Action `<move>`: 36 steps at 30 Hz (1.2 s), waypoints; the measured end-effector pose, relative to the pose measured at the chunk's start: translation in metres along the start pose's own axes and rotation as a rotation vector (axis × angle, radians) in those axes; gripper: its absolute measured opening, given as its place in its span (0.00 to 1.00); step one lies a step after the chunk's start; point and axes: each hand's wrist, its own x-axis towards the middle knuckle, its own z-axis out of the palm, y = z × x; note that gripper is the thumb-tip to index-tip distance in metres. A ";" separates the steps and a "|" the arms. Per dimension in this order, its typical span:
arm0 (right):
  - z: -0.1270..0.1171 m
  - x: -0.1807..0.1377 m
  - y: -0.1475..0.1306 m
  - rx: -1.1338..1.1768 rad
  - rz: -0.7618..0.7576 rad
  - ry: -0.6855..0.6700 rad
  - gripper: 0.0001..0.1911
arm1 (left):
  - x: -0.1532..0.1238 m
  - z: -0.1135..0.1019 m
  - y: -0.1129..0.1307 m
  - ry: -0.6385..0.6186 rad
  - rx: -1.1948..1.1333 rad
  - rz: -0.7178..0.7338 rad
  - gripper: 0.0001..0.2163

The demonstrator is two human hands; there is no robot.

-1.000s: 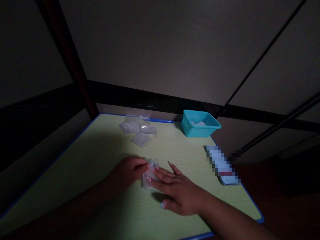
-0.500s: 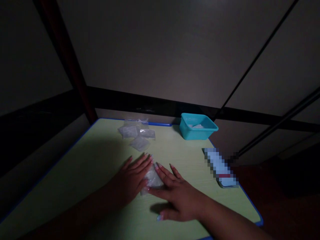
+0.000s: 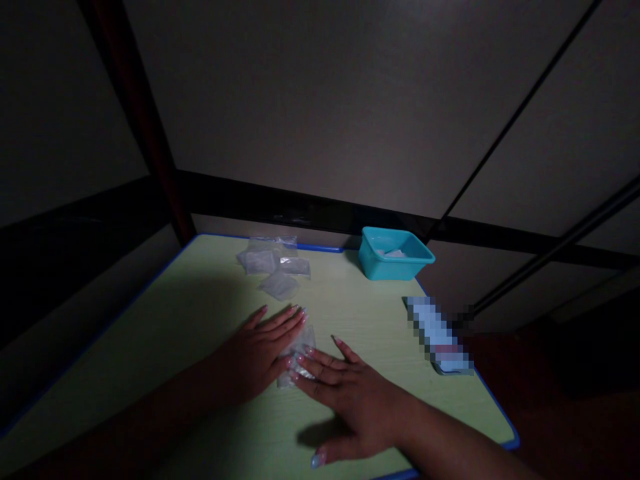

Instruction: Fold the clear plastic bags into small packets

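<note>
A small clear plastic bag (image 3: 300, 350) lies flat on the pale green table (image 3: 200, 327). My left hand (image 3: 260, 350) rests palm down on the bag's left part, fingers spread. My right hand (image 3: 350, 393) lies flat beside it, fingertips pressing on the bag's right edge. Neither hand is closed around the bag. Most of the bag is hidden under the fingers.
A loose pile of several clear plastic bags (image 3: 273, 267) lies at the table's far side. A teal plastic tub (image 3: 395, 253) with bags inside stands at the far right corner. A blurred flat object (image 3: 437, 333) lies near the right edge. The table has a blue rim.
My left hand went from pinching the bag to lying flat on it with fingers spread. My right hand slid slightly back toward me over the bag.
</note>
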 end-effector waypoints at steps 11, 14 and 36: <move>-0.008 0.007 0.016 -0.088 0.067 0.207 0.36 | 0.002 -0.007 0.002 -0.068 -0.059 -0.039 0.40; -0.011 0.019 0.009 -0.131 0.093 0.178 0.35 | 0.003 -0.007 0.000 0.023 -0.101 -0.044 0.42; -0.007 0.100 -0.016 -0.096 0.146 0.168 0.34 | 0.007 0.006 -0.003 0.519 -0.241 -0.150 0.29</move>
